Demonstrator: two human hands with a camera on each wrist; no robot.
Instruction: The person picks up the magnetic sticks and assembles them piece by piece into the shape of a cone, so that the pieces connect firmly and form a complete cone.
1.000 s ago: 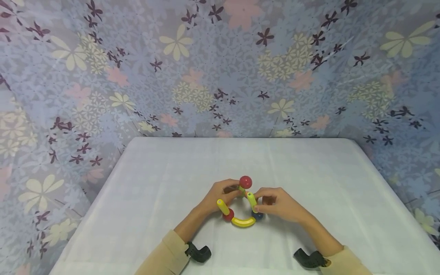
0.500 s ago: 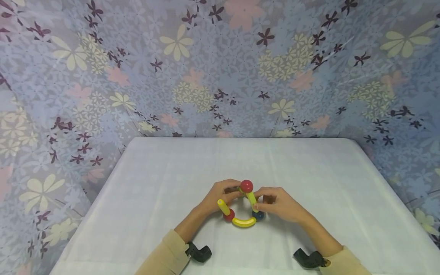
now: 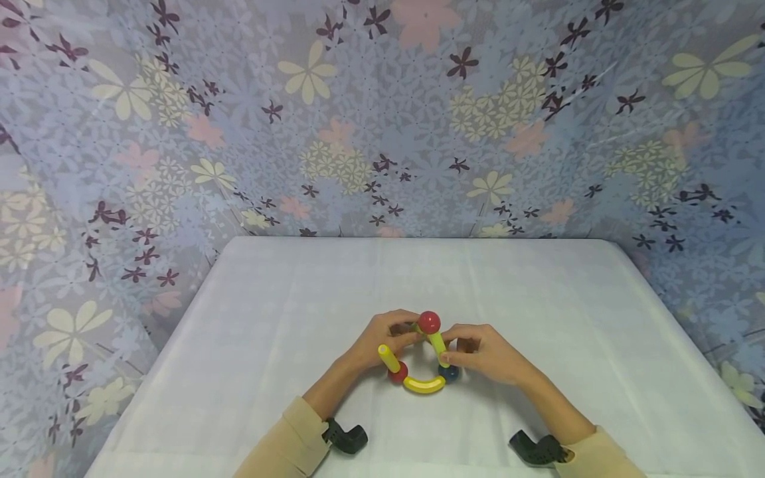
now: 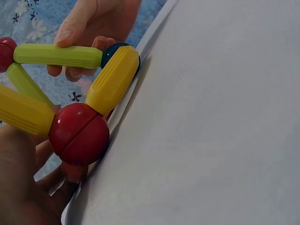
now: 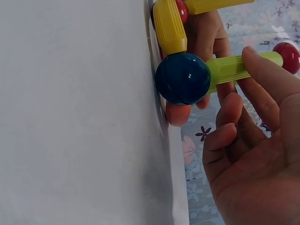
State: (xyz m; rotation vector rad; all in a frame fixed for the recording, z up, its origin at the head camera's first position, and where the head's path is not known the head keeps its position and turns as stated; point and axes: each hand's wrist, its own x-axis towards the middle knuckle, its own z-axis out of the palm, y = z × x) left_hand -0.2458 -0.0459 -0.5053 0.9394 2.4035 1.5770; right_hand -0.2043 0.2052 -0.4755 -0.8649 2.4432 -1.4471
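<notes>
A magnetic stick-and-ball frame stands on the table between the hands. At its top, a red ball [image 3: 429,322] joins two light green sticks. My right hand [image 3: 487,355] pinches the right green stick [image 3: 437,345] between thumb and fingers; its lower end meets a dark blue ball [image 5: 183,78]. My left hand [image 3: 382,342] holds the far green stick [image 4: 29,84], its grip partly hidden behind the frame. A curved yellow stick [image 3: 424,386] links the blue ball to a lower red ball [image 4: 79,134]. From that red ball a straight yellow stick [image 3: 388,358] slants upward, its upper end free.
The white-covered table [image 3: 299,279] spreads around the hands. Behind it hangs a floral cloth [image 3: 382,119]. Dark curved wrist mounts [image 3: 346,438] sit at both sleeve cuffs, close to the tabletop.
The top red ball has come down slightly onto the bare upper end of the right green stick, and now touches it. Both hands stay almost in place.
</notes>
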